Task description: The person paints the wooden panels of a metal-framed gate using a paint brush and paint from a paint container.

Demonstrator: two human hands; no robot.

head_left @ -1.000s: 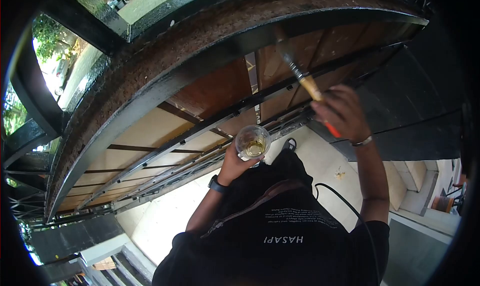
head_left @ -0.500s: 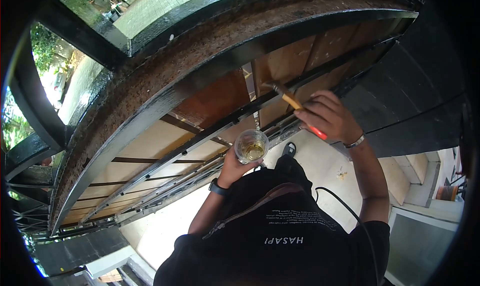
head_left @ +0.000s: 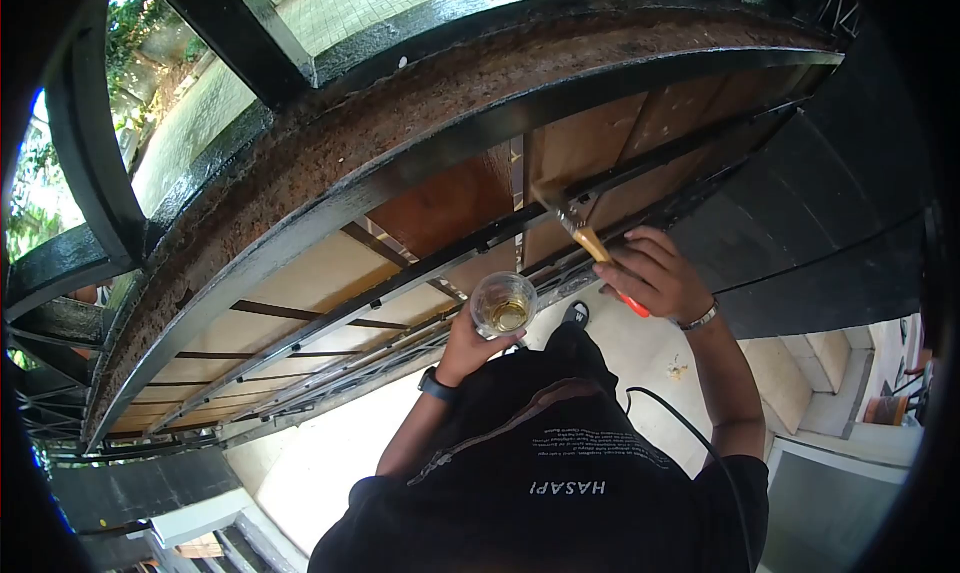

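My left hand (head_left: pixel 474 349) is wrapped round a clear plastic cup (head_left: pixel 503 304) with a shallow pool of yellowish liquid in it. In my right hand (head_left: pixel 660 275) is a paintbrush (head_left: pixel 590 239), gripped by its wooden handle with a red end. The bristles point up and left, overlapping the wooden panels (head_left: pixel 577 139) near the black metal bar (head_left: pixel 640 173). One panel (head_left: pixel 445 205) left of the brush is a darker, glossy reddish brown; the panels (head_left: pixel 320 278) further left are pale. The cup is below that dark panel in the view.
A curved black metal rail (head_left: pixel 400 163) with a rusty ledge (head_left: pixel 300 163) runs above the panels. Black posts (head_left: pixel 235 38) rise beyond it. Pale floor (head_left: pixel 660 358) lies below, with steps (head_left: pixel 805 358) at the right. A dark cable (head_left: pixel 690 428) hangs by my right arm.
The view has shifted a little. The brush, still in my right hand, has its bristles slightly lower against the panels. My left hand keeps the cup in nearly the same place.
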